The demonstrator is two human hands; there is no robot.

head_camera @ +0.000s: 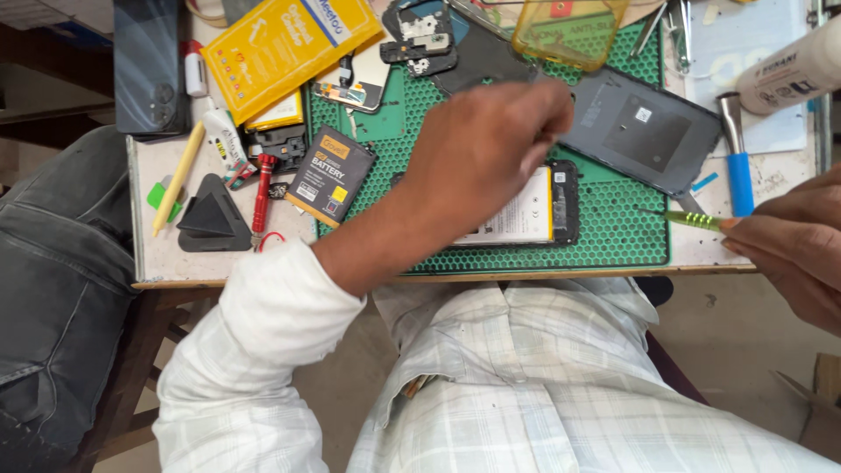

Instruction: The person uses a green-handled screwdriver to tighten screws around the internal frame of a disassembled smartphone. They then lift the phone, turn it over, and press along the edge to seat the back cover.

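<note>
Here, phone: opened black smartphone with white battery (526,215), on green honeycomb mat (622,232).
Left hand (486,149): over phone, grip unclear.
Right hand (793,241): pinching green-handled tool (692,219).
Far right: grey back cover (644,131).
Left: boxed black battery (331,175).

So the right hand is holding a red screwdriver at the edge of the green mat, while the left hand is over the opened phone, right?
Not quite: the head view shows the screwdriver in the right hand is green, not red. The left hand is over the opened phone on the green mat.
</note>
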